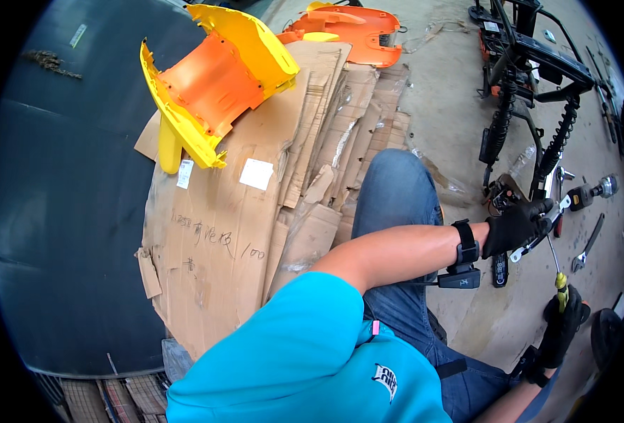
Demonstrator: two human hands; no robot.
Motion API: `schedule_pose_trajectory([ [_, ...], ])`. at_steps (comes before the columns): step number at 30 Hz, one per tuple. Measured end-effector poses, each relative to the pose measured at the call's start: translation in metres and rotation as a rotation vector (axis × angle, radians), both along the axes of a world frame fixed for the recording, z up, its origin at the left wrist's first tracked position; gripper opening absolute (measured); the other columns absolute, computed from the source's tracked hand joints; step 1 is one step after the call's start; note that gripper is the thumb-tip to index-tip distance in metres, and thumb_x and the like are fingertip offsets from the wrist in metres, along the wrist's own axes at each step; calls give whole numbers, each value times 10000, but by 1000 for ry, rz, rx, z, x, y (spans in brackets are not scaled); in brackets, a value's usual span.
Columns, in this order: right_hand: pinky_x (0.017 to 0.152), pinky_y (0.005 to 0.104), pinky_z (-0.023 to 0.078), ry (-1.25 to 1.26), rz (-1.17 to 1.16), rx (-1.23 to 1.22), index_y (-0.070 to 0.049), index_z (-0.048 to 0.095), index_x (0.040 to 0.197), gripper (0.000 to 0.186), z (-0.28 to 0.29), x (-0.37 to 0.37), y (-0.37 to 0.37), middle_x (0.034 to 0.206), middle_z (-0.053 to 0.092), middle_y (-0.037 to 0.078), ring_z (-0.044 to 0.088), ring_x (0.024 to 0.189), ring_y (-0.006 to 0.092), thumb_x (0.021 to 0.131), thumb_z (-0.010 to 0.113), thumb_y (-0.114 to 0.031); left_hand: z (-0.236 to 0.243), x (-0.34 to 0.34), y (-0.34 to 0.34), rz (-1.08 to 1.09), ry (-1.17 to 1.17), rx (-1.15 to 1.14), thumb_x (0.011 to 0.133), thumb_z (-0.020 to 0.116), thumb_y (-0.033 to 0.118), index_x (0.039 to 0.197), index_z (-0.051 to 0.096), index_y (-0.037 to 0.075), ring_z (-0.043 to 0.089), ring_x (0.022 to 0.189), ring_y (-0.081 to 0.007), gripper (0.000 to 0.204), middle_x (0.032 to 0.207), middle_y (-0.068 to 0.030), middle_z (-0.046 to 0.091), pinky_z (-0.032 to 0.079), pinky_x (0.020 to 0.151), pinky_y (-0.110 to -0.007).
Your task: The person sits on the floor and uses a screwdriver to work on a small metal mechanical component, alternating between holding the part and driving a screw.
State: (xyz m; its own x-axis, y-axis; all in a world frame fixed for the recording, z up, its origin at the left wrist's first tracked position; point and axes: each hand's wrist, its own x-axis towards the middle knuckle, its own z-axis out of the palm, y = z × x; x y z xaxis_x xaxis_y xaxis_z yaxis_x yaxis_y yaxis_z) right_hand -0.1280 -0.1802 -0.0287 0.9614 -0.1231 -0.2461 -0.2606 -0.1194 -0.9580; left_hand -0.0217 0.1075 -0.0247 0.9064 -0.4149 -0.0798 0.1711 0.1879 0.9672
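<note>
My left hand (515,230), in a black glove, is closed around a silver metal bracket (516,255) whose two ends stick out past the fingers. In my gloved right hand (564,326) is a screwdriver (561,283) with a yellow-green handle. Its thin shaft points up toward the bracket, and the tip seems to meet it, though contact is hard to make out. Just beyond the left hand stands a black vehicle frame (546,51) with two coil-spring shock absorbers (498,129). The left fingers hide the middle of the bracket.
An adjustable wrench (590,242) and a power drill (581,198) lie on the floor at right. A black battery pack (499,271) is below my left hand. Left of my knee, stacked flattened cardboard (216,282) carries a yellow-and-orange plastic body panel (216,83); another orange panel (368,37) lies behind.
</note>
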Motion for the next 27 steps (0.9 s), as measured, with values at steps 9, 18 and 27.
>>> schedule_pose_trajectory([
  [9,657,182,413,128,66,185,-36,592,1139,309,12,-3,-10,837,550,28,511,714,90,1014,539,-314,-10,2,-4,2,57,-57,976,578,120,1426,445,7,494,769,-20,482,905,6,588,463,654,-213],
  [18,712,203,431,-117,-3,156,-59,594,1118,303,-5,-8,-5,922,528,45,527,806,112,994,579,-335,-10,1,-6,74,-79,83,964,590,114,1394,474,-9,515,821,-39,462,980,-32,622,486,708,-229],
  [27,538,216,402,19,75,-129,-41,630,1146,347,8,-10,-3,755,566,16,479,560,75,1041,451,-319,-16,6,-9,12,-33,-56,1015,529,144,1394,458,9,555,810,-61,409,944,-23,611,501,714,-231],
])
